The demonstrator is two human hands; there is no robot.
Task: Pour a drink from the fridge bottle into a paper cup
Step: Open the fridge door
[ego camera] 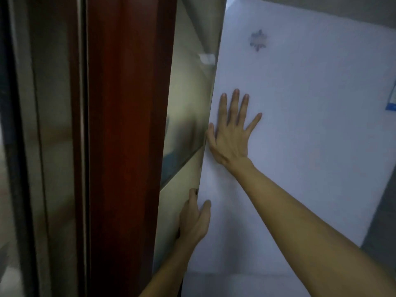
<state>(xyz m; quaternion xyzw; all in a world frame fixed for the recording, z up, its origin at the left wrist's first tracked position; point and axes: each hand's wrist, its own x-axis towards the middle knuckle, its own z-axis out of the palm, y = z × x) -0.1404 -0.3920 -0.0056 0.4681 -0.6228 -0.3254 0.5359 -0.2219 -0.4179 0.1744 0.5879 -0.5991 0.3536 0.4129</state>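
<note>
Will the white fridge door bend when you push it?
Probably not: the fridge door looks flat and rigid under the right hand pressed on it. Its smooth face may be slippery; the left hand grips its edge.

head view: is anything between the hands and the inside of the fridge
Yes, the flat white fridge door: the right hand presses flat on it, and the left hand grips its left edge. No bottle shows.
</note>
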